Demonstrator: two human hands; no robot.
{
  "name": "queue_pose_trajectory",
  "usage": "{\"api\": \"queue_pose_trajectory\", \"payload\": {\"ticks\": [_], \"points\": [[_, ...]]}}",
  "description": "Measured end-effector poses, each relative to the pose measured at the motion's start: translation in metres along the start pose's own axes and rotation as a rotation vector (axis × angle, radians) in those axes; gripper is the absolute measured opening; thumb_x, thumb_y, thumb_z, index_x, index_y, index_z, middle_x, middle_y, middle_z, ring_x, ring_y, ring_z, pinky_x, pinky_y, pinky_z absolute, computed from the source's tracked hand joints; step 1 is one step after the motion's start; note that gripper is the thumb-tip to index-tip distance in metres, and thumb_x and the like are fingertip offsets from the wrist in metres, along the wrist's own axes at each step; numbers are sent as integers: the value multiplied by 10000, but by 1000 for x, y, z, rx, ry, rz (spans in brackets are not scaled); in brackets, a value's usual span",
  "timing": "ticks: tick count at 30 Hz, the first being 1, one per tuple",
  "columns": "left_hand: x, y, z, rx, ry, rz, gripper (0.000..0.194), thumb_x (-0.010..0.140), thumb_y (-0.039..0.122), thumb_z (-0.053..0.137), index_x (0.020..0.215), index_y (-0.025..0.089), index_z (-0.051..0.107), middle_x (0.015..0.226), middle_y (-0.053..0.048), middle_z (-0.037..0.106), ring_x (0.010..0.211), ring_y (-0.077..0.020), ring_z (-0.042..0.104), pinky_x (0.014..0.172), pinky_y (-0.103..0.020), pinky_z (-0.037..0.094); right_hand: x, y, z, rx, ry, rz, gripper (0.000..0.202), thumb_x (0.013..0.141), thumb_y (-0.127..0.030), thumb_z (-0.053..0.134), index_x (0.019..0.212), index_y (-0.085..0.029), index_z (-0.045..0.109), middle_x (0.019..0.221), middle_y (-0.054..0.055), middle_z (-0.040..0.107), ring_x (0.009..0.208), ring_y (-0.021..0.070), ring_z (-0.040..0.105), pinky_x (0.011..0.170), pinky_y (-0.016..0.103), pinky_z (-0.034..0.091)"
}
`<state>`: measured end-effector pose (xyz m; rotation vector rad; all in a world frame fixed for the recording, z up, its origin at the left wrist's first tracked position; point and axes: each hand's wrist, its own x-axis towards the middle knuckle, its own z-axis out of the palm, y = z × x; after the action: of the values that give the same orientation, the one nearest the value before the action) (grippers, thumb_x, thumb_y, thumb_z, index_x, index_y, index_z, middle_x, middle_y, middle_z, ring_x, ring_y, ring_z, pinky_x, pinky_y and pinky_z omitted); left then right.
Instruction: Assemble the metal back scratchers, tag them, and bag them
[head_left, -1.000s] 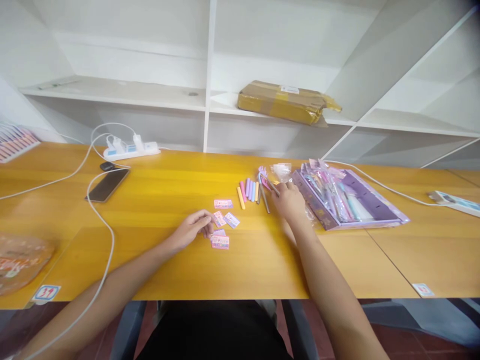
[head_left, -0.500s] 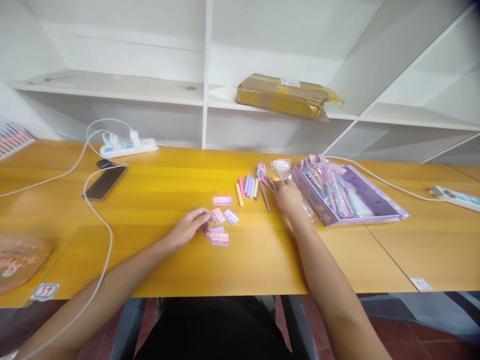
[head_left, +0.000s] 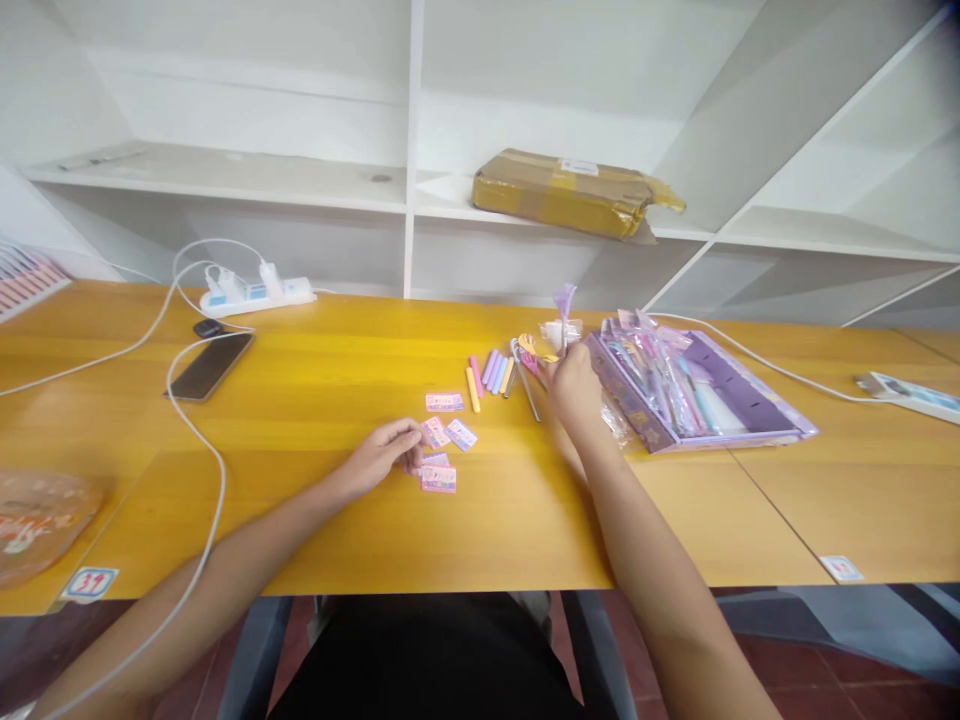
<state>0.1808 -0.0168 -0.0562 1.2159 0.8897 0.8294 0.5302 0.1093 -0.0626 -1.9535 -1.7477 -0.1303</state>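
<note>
My right hand (head_left: 574,383) is closed on a purple-topped stick (head_left: 564,300), which stands upright above the fingers. Just left of that hand lie more metal sticks (head_left: 530,390) with blue, orange and pink tops, and a row of pastel tubes (head_left: 495,371). My left hand (head_left: 388,450) rests on the table beside several small printed cards (head_left: 437,432); its fingers are curled together at their edge, and what they hold, if anything, is hidden. Clear plastic wrappers (head_left: 615,420) lie by my right wrist.
A purple box (head_left: 750,385) with packaged items stands right on the wooden table (head_left: 300,540). At left are a phone (head_left: 212,366), a power strip (head_left: 259,297), a white cable and a clear pouch (head_left: 45,520). A taped carton (head_left: 562,190) sits on the shelf behind.
My right hand has raised the purple-topped stick from the pile to upright. The yellow and pink tubes have shifted slightly left. My left hand is nearly unmoved.
</note>
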Motion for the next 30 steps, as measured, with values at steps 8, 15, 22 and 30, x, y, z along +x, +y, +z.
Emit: {"api": "queue_pose_trajectory", "payload": {"ticks": [8, 15, 22, 30], "points": [[1, -1, 0, 26, -27, -6, 426, 931, 608, 651, 893, 184, 630, 716, -9, 646, 648, -144, 608, 640, -270, 461, -26, -53, -6, -114, -384, -287, 429, 1066, -462, 435, 1377, -215, 598, 1015, 152, 751, 856, 291, 702, 771, 354, 474], [1, -5, -4, 37, -56, 6, 390, 973, 573, 614, 917, 187, 634, 741, -7, 648, 673, -146, 612, 666, -275, 467, -30, -55, -7, -106, -424, -326, 513, 1028, -623, 484, 1277, -219, 681, 1002, 157, 754, 883, 302, 711, 790, 355, 484], [1, -6, -4, 67, -54, 11, 398, 976, 572, 599, 911, 180, 628, 736, -6, 645, 667, -148, 613, 657, -275, 464, -38, -61, -10, -157, -392, -272, 480, 1024, -601, 509, 1219, -195, 676, 978, 141, 767, 870, 294, 720, 777, 335, 483], [2, -8, -4, 88, -66, 3, 383, 975, 552, 595, 931, 174, 629, 750, -3, 644, 683, -149, 616, 672, -281, 473, -46, -77, -20, -247, -492, -235, 493, 1023, -574, 454, 1087, -183, 747, 966, 146, 770, 920, 282, 741, 814, 324, 489]]}}
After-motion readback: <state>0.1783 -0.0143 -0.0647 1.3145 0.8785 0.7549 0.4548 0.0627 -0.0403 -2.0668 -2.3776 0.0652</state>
